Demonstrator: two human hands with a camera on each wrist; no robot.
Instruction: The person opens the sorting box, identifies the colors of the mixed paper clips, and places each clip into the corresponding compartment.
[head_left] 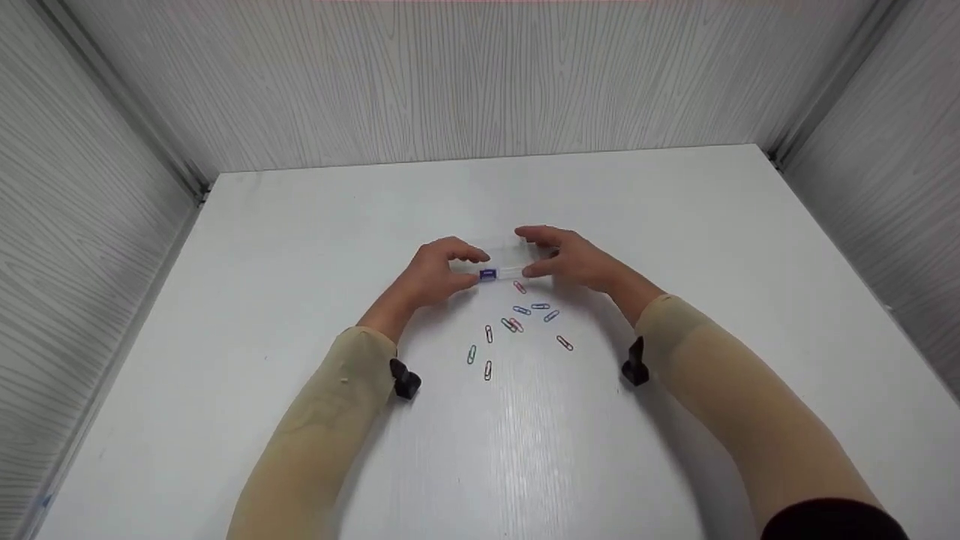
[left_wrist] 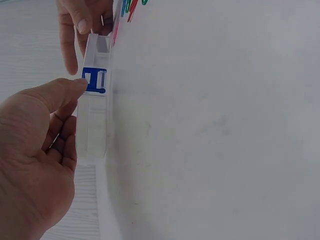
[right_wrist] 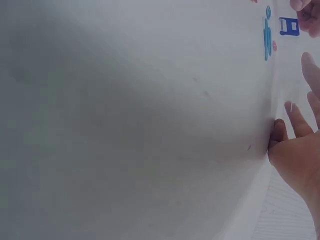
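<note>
A clear plastic box (head_left: 511,273) with a blue latch (head_left: 487,274) on its front side lies mid-table between both hands. My left hand (head_left: 435,271) holds its left end. In the left wrist view, that thumb (left_wrist: 75,89) touches the blue latch (left_wrist: 94,80), and the other fingers curl beside the box. The right hand (head_left: 577,259) spans the right end, thumb at the front side and forefinger toward the far edge. Its fingers look spread in the right wrist view, where the box is hard to make out. Whether anything lies inside the box I cannot tell.
Several coloured paper clips lie scattered on the white table (head_left: 360,217) in front of the box, among them a pink one (head_left: 520,287) close to it, a green one (head_left: 472,355) and a blue one (head_left: 540,306). Pale wood-grain panels (head_left: 480,82) stand behind and at both sides.
</note>
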